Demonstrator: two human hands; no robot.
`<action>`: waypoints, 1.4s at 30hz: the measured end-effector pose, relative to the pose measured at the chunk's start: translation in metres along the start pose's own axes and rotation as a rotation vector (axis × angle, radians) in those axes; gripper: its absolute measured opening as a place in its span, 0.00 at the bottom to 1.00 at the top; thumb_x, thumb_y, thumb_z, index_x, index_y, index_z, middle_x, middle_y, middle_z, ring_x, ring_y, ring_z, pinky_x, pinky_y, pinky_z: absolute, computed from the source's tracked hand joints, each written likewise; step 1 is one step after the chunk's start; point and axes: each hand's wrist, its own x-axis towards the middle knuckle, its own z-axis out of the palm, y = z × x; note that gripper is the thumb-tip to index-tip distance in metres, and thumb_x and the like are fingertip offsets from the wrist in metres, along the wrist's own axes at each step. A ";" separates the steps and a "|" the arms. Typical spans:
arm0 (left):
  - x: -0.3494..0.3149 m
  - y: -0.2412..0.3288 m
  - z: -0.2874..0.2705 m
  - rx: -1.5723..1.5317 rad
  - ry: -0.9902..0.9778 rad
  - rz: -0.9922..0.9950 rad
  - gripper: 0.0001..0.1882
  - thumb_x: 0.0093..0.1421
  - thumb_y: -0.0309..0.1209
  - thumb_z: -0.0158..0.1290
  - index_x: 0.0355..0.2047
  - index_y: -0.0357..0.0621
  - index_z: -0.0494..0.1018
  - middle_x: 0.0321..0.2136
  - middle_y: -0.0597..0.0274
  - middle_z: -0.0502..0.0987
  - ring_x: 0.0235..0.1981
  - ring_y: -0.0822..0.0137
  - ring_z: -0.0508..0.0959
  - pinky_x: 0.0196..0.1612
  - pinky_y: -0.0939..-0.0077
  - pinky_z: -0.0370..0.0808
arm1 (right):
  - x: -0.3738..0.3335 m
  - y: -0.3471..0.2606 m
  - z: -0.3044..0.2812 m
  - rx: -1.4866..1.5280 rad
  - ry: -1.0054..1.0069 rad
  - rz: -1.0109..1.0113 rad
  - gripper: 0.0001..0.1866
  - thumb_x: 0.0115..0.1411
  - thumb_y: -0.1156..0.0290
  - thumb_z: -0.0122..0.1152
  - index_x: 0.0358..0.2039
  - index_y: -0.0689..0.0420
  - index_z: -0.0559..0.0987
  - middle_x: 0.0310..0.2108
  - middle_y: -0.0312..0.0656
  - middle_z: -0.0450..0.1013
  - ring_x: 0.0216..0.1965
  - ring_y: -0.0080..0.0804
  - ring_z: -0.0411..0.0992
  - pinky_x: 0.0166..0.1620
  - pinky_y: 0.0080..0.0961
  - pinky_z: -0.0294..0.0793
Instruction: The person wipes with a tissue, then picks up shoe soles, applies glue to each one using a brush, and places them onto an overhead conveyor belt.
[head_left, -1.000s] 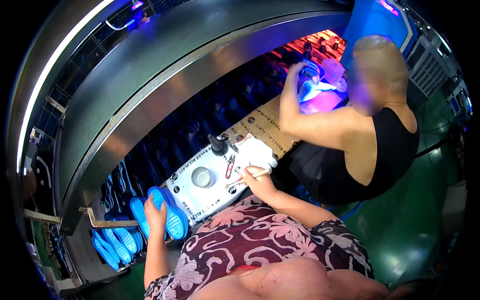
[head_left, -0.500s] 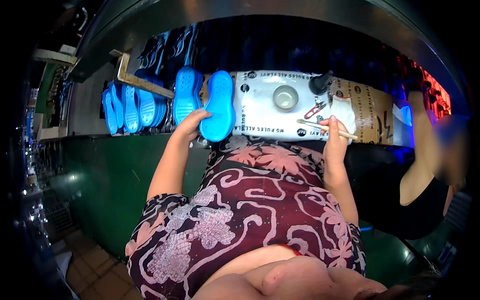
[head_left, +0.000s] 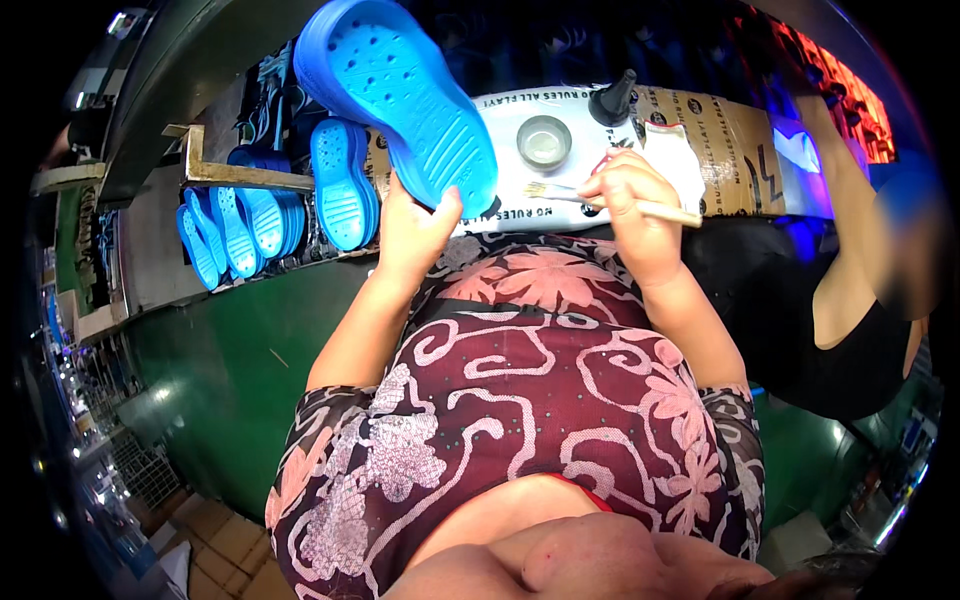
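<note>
My left hand (head_left: 415, 232) grips a blue shoe sole (head_left: 410, 110) by its narrower end, thumb on top, and holds it raised and tilted. Small holes and ridges show on its upturned face. In my right hand (head_left: 640, 210) is a thin brush (head_left: 562, 192) with a pale wooden handle, its bristles pointing left toward the sole but apart from it. Behind the brush sits a small round bowl (head_left: 522, 130) on the white-covered work surface. A dark cone-shaped bottle (head_left: 612, 103) stands beyond my right hand. A little red shows behind my right fingers, mostly hidden.
Stacked blue soles (head_left: 340, 190) and further soles (head_left: 272, 222) line the left side, near a wooden bracket (head_left: 245, 177). A white cloth (head_left: 672, 160) lies right of my right hand. Another person's arm (head_left: 835, 190) reaches in at the far right.
My left hand has lifted the sole off the stack area, and its holed face now shows instead of the smooth hollow one. My right hand with the brush has come up slightly and leftward.
</note>
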 end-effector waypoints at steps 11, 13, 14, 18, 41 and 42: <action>-0.002 0.001 0.019 0.085 0.011 0.246 0.27 0.47 0.23 0.53 0.49 0.32 0.62 0.33 0.50 0.77 0.34 0.62 0.79 0.39 0.72 0.74 | -0.007 0.001 0.007 -0.220 -0.113 -0.158 0.12 0.57 0.70 0.53 0.19 0.57 0.76 0.18 0.36 0.72 0.24 0.33 0.69 0.48 0.38 0.64; -0.001 0.000 0.020 0.074 0.014 0.273 0.26 0.47 0.23 0.53 0.49 0.32 0.62 0.33 0.50 0.77 0.33 0.61 0.79 0.38 0.72 0.74 | -0.007 0.002 0.004 -0.211 -0.101 -0.138 0.12 0.57 0.69 0.53 0.18 0.57 0.76 0.18 0.36 0.72 0.23 0.33 0.68 0.48 0.38 0.64; -0.001 0.000 0.020 0.060 0.016 0.303 0.26 0.47 0.23 0.53 0.48 0.33 0.62 0.32 0.50 0.77 0.33 0.60 0.79 0.38 0.72 0.74 | -0.006 0.002 0.004 -0.188 -0.049 -0.169 0.11 0.55 0.70 0.55 0.17 0.57 0.76 0.16 0.38 0.69 0.21 0.34 0.66 0.43 0.34 0.63; -0.004 0.001 0.022 0.064 0.001 0.274 0.27 0.46 0.23 0.53 0.48 0.33 0.62 0.32 0.49 0.77 0.32 0.60 0.80 0.37 0.72 0.74 | -0.005 0.001 0.006 -0.150 -0.030 -0.232 0.10 0.53 0.69 0.58 0.17 0.58 0.76 0.15 0.39 0.68 0.20 0.36 0.64 0.38 0.31 0.63; 0.001 -0.001 0.032 0.008 0.136 0.583 0.16 0.44 0.19 0.54 0.36 0.33 0.71 0.32 0.53 0.75 0.31 0.62 0.76 0.36 0.73 0.73 | -0.009 -0.005 0.011 -0.231 -0.063 -0.302 0.09 0.52 0.67 0.60 0.18 0.54 0.78 0.16 0.33 0.71 0.21 0.29 0.69 0.45 0.33 0.65; 0.002 0.000 0.032 0.011 0.138 0.582 0.16 0.44 0.19 0.54 0.36 0.33 0.71 0.32 0.53 0.75 0.31 0.62 0.76 0.36 0.73 0.73 | -0.009 -0.003 0.008 -0.216 -0.051 -0.308 0.09 0.52 0.67 0.60 0.18 0.54 0.78 0.16 0.33 0.71 0.21 0.30 0.69 0.45 0.33 0.64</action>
